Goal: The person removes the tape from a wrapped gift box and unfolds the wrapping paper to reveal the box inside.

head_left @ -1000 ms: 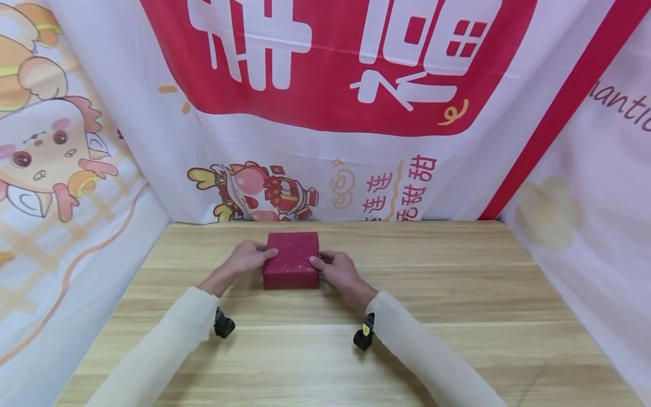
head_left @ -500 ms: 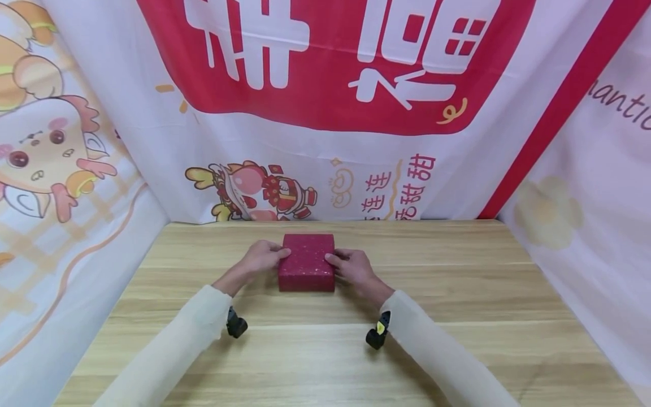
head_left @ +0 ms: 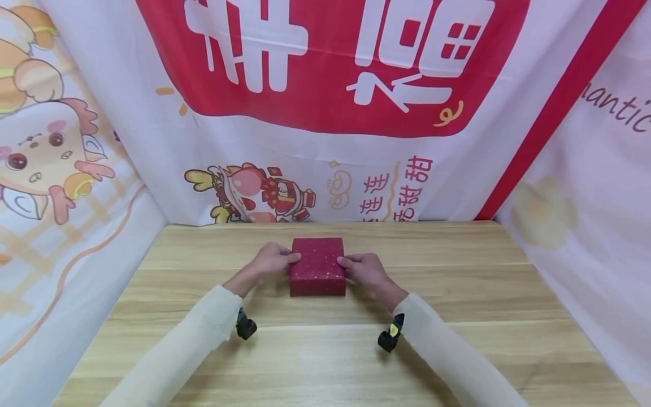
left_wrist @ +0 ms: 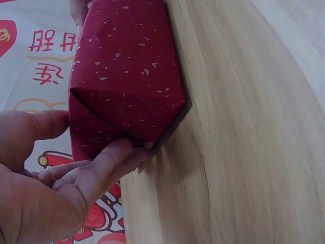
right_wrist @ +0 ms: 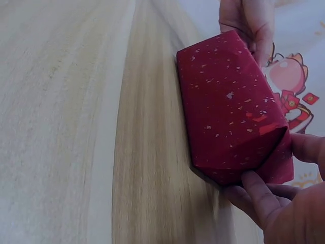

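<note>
One dark-red, flecked, paper-wrapped rectangular box (head_left: 317, 260), toward the far edge of the pale wood-grain tabletop (head_left: 315, 350). We note it directly between left hand (head_left: 271, 262) and right hand (head_left: 370, 272), equally near, each pinching one end.

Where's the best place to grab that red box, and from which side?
I'd take the red box by its folded ends, the left hand from the left and the right hand from the right. Those ends face sideways and the flat top faces up, so squeezing from both sides should hold it steady.
</note>
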The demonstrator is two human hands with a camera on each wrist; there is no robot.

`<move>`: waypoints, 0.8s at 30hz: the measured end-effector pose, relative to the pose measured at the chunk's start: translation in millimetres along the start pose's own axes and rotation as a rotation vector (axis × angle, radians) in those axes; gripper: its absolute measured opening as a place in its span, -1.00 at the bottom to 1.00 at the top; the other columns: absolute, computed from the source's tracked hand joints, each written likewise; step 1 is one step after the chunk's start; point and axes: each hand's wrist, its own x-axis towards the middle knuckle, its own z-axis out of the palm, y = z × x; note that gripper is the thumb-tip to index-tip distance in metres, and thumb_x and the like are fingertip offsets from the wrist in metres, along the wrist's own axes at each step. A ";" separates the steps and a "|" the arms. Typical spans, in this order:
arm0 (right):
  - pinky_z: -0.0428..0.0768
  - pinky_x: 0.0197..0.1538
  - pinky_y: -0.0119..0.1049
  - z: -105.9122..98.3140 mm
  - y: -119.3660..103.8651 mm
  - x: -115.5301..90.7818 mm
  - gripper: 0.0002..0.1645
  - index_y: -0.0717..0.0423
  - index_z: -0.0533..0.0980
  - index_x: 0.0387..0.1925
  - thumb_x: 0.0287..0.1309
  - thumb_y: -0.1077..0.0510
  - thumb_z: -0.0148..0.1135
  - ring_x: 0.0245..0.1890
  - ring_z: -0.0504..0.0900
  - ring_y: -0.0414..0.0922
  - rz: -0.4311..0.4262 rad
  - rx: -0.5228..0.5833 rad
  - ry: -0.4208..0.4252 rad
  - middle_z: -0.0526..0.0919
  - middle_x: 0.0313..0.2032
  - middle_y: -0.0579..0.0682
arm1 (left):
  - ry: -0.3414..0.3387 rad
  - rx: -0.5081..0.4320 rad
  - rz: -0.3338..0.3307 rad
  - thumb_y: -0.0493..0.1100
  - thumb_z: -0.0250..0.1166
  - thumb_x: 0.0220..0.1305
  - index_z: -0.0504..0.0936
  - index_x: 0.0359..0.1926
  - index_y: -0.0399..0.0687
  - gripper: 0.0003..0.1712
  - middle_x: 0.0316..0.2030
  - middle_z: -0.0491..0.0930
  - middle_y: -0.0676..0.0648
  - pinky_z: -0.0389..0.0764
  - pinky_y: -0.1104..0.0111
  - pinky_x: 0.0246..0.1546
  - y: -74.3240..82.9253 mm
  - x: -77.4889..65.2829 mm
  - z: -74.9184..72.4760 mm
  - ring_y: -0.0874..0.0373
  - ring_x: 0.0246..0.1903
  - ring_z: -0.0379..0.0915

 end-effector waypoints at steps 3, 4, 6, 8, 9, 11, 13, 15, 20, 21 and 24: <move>0.65 -0.01 -0.27 -6.3 2.5 0.1 -0.42 0.26 0.45 0.09 0.11 -0.01 0.24 -0.08 0.66 -0.06 -0.007 0.056 -0.022 0.64 -0.04 0.16 | -0.002 -0.021 0.002 0.06 0.16 0.26 0.65 -0.11 -0.09 -0.63 -0.37 0.63 -0.06 0.56 0.28 -0.24 2.3 2.4 4.3 0.04 -0.30 0.50; 0.65 0.00 -0.26 -8.1 2.9 -0.3 -0.43 0.26 0.45 0.08 0.11 0.01 0.24 -0.07 0.66 -0.04 -0.007 0.073 -0.025 0.63 -0.03 0.18 | -0.004 -0.031 0.002 0.06 0.16 0.26 0.65 -0.11 -0.10 -0.63 -0.36 0.64 -0.06 0.57 0.27 -0.23 3.2 2.8 5.4 0.04 -0.29 0.51; 0.64 0.01 -0.24 -11.1 3.3 -1.2 -0.45 0.26 0.45 0.08 0.11 0.03 0.24 -0.06 0.65 -0.02 -0.010 0.095 -0.019 0.63 -0.03 0.19 | -0.005 -0.046 0.003 0.06 0.17 0.26 0.64 -0.08 -0.11 -0.61 -0.34 0.64 -0.06 0.56 0.27 -0.21 5.5 3.4 7.5 0.05 -0.28 0.51; 0.64 0.02 -0.22 -13.5 3.6 -2.0 -0.45 0.25 0.46 0.07 0.10 0.02 0.25 -0.06 0.66 -0.01 -0.011 0.100 -0.005 0.62 -0.03 0.20 | -0.006 -0.059 -0.004 0.06 0.17 0.25 0.62 -0.03 -0.12 -0.58 -0.29 0.65 -0.06 0.56 0.29 -0.19 7.6 3.7 9.3 0.07 -0.26 0.51; 0.63 0.03 -0.23 -14.5 3.6 -2.3 -0.44 0.23 0.46 0.07 0.09 0.02 0.26 -0.07 0.66 -0.01 -0.002 0.105 0.002 0.63 -0.02 0.18 | -0.008 -0.064 -0.010 0.07 0.17 0.25 0.61 -0.01 -0.11 -0.57 -0.27 0.64 -0.06 0.56 0.29 -0.17 8.5 3.9 10.1 0.08 -0.25 0.51; 0.63 0.04 -0.22 -16.2 4.0 -2.8 -0.44 0.22 0.46 0.07 0.07 0.01 0.27 -0.07 0.66 -0.02 0.006 0.108 0.010 0.62 -0.02 0.18 | -0.015 -0.078 -0.020 0.07 0.18 0.25 0.57 0.04 -0.11 -0.54 -0.21 0.64 -0.06 0.56 0.29 -0.13 9.9 4.1 11.4 0.09 -0.21 0.52; 0.63 0.04 -0.22 -17.5 4.5 -3.1 -0.44 0.21 0.46 0.08 0.07 0.01 0.28 -0.08 0.66 -0.02 0.013 0.114 0.015 0.62 -0.01 0.18 | -0.022 -0.092 -0.028 0.08 0.18 0.24 0.55 0.07 -0.11 -0.52 -0.17 0.63 -0.06 0.57 0.28 -0.09 10.4 4.7 12.4 0.11 -0.19 0.53; 0.63 0.03 -0.23 -18.3 5.0 -3.3 -0.44 0.21 0.47 0.07 0.06 0.02 0.28 -0.08 0.66 -0.02 0.019 0.123 0.015 0.62 -0.01 0.18 | -0.031 -0.106 -0.028 0.08 0.18 0.24 0.55 0.07 -0.11 -0.52 -0.16 0.63 -0.06 0.58 0.27 -0.07 10.5 5.5 13.3 0.12 -0.18 0.55; 0.65 -0.01 -0.25 -19.3 4.0 -3.7 -0.48 0.20 0.49 0.05 0.07 0.04 0.27 -0.12 0.68 -0.04 0.014 0.131 0.016 0.63 -0.04 0.17 | -0.041 -0.145 -0.025 0.05 0.18 0.25 0.58 0.02 -0.09 -0.57 -0.22 0.66 -0.05 0.60 0.24 -0.06 10.7 6.2 14.4 0.14 -0.22 0.57; 0.65 -0.01 -0.26 -19.5 3.3 -3.8 -0.49 0.19 0.49 0.05 0.07 0.04 0.27 -0.12 0.68 -0.05 0.016 0.128 0.015 0.64 -0.04 0.16 | -0.044 -0.151 -0.026 0.05 0.17 0.25 0.58 0.02 -0.09 -0.59 -0.23 0.66 -0.05 0.61 0.24 -0.07 11.1 6.0 14.5 0.14 -0.23 0.58; 0.65 -0.01 -0.27 -19.8 1.6 -4.7 -0.50 0.17 0.49 0.06 0.10 0.04 0.25 -0.12 0.68 -0.06 0.006 0.096 0.011 0.63 -0.03 0.15 | -0.049 -0.166 -0.032 0.03 0.16 0.27 0.59 0.01 -0.07 -0.61 -0.26 0.68 -0.04 0.62 0.25 -0.08 13.2 5.3 14.8 0.14 -0.27 0.60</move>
